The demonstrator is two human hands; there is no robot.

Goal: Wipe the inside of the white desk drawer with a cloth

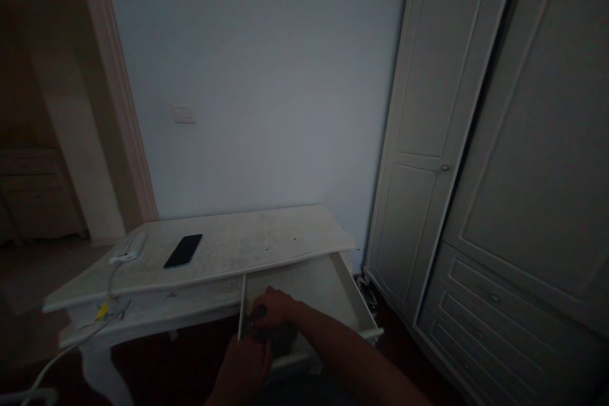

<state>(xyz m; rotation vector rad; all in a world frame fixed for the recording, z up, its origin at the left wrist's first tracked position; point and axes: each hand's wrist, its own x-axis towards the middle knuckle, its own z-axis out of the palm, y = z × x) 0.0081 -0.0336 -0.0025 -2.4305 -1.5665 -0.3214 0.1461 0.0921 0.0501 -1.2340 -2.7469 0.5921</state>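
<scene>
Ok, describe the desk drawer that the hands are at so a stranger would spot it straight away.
Find the tall wardrobe on the right, then the scuffed white desk along the wall to its left. At the desk's right end is the white drawer, with the right hand over its left part. Unlike the closed wardrobe drawers, it stands pulled out.

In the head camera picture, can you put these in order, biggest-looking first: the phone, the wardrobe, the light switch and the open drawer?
1. Wardrobe
2. Open drawer
3. Phone
4. Light switch
</scene>
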